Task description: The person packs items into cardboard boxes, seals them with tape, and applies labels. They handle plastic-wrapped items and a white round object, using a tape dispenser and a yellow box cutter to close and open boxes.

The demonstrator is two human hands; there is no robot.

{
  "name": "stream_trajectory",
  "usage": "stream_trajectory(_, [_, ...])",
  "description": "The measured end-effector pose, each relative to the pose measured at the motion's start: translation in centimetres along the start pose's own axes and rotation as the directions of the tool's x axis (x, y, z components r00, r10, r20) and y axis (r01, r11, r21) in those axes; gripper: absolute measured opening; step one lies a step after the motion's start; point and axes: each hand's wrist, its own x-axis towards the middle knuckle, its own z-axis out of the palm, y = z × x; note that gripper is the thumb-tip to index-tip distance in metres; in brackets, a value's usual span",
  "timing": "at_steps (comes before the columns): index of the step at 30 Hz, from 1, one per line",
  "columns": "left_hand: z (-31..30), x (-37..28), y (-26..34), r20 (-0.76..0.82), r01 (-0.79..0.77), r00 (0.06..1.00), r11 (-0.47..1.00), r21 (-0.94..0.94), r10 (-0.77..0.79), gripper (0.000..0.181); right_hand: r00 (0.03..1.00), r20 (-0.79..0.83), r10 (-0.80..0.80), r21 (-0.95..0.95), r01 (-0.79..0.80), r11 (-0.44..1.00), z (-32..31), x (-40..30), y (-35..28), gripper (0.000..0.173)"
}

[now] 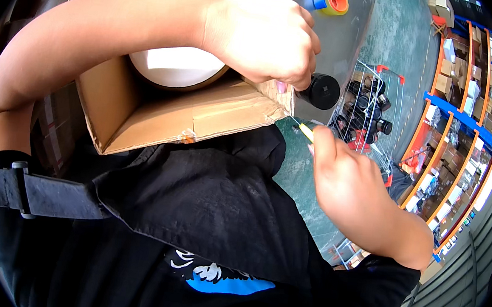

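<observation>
An open cardboard box (159,122) stands before me, with a round white item with a dark rim (178,67) inside. My left hand (271,43) reaches across it and grips the box's right wall near the front corner. A yellow-handled knife (306,132) is in my right hand (346,182), its thin blade touching the box's corner edge. Just beyond my left fingers is a black cylindrical container (324,91). Part of the round item is hidden under my left forearm.
A tape dispenser (332,0) in blue and orange lies on the grey tabletop (353,30). Right of the table, a wire cart (395,124) holds several black containers. Orange and blue shelving (465,118) with cartons stands farther off.
</observation>
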Motion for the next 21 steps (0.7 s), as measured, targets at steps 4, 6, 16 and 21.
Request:
stream_trajectory(4, [0.0,0.5,0.1,0.024,0.042,0.999,0.999,-0.001,-0.042,0.010,0.989,0.085,0.118,0.035,-0.121,0.992,0.6,0.2,-0.9,0.017])
stream_trajectory(6, [0.0,0.6,0.1,0.030,0.043,0.999,0.999,0.006,-0.043,0.010,0.977,0.138,0.162,0.046,-0.170,0.984,0.7,0.9,-1.3,0.018])
stream_trajectory(16, [-0.4,0.8,0.2,0.055,0.056,0.997,0.997,0.045,-0.058,0.010,0.997,0.057,0.053,0.135,-0.060,0.989,1.3,1.0,-0.8,0.029])
stream_trajectory(21, [-0.4,0.8,0.5,0.015,0.069,0.997,0.997,0.034,-0.070,0.012,0.998,0.002,0.064,0.148,-0.064,0.987,1.6,0.3,-0.6,0.026])
